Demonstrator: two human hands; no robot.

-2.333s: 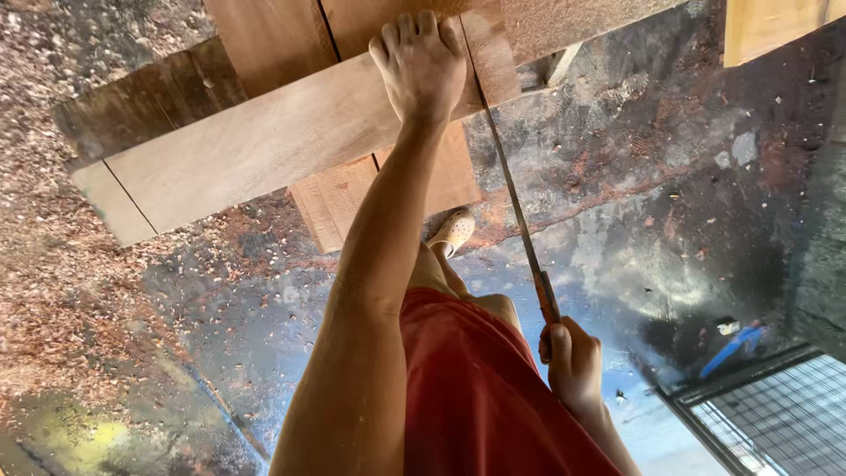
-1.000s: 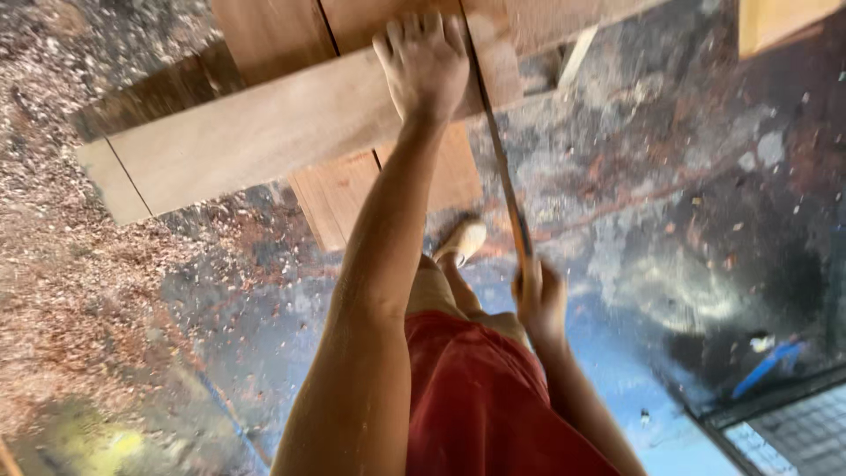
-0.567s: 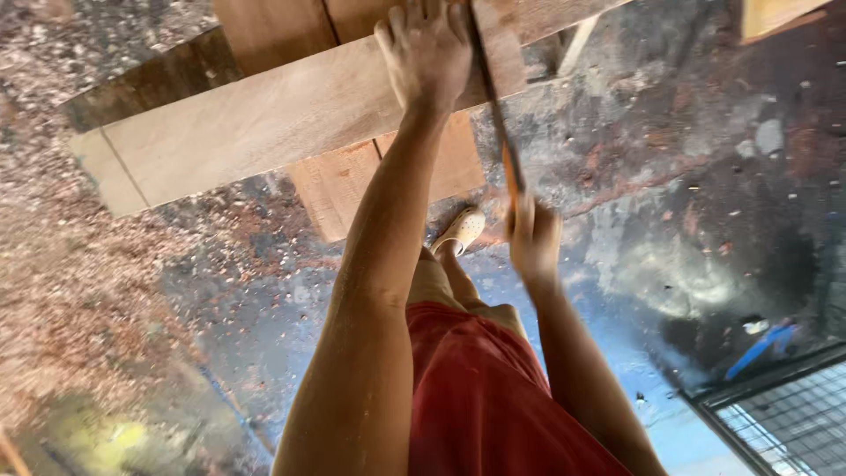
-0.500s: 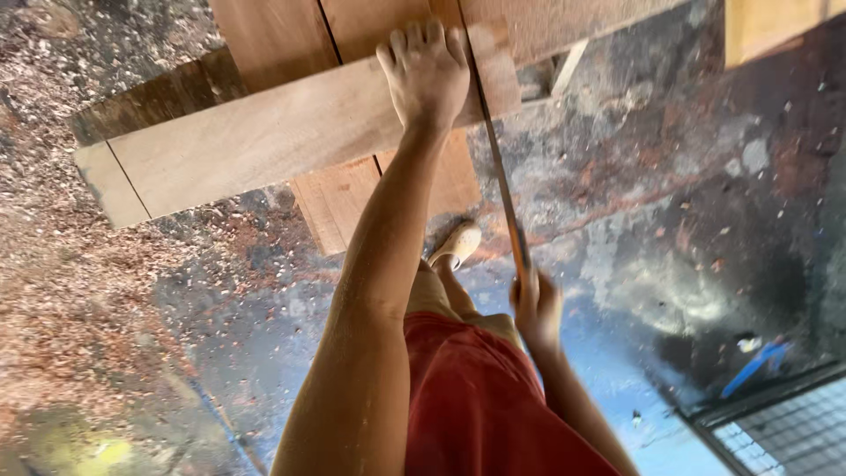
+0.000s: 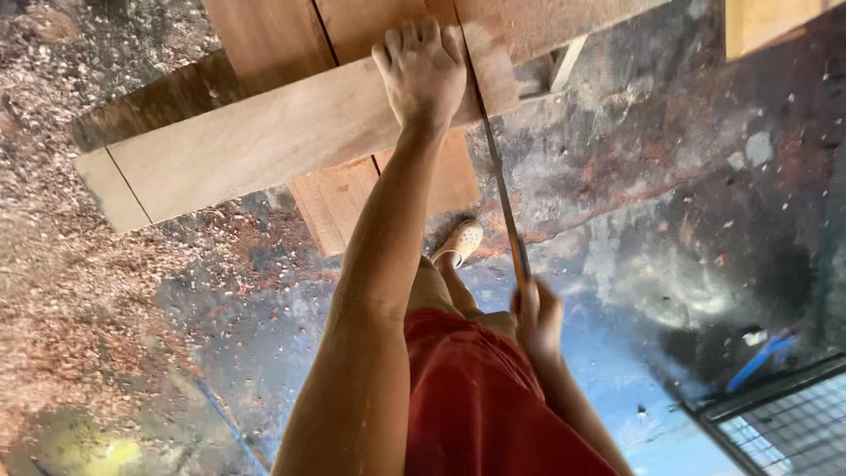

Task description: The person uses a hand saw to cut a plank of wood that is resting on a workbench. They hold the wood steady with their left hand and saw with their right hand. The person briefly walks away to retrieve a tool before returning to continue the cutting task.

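I see my left hand [image 5: 423,75] spread flat on the long pale plank [image 5: 264,141], fingers splayed and extended with the palm pressed down on the wood; it grips nothing, it only bears on the board's face. That plank lies crosswise over darker boards [image 5: 352,194] that run away beneath it, and its near-left end juts out past them over the floor.

Just to the right of the left hand, the handsaw [image 5: 502,203] stands with its thin blade edge-on, running from the plank's right edge down toward me. The blade meets the plank right beside my knuckles, almost touching them. My right hand [image 5: 536,317] is wrapped around the saw's handle below the plank, fingers curled closed on it; the handle itself is mostly hidden inside the fist.

Below the plank, between the two arms, a foot in a pale clog [image 5: 458,242] rests on the ground just under the darker boards. Red shorts [image 5: 476,397] fill the bottom of the view.

Left of the plank the concrete floor [image 5: 670,220] is thick with sawdust and shavings [image 5: 53,291]. Far to the right of the plank, a wire mesh panel [image 5: 775,423] sits at the lower corner, with a small blue object [image 5: 767,353] just above it; I cannot tell what that is.
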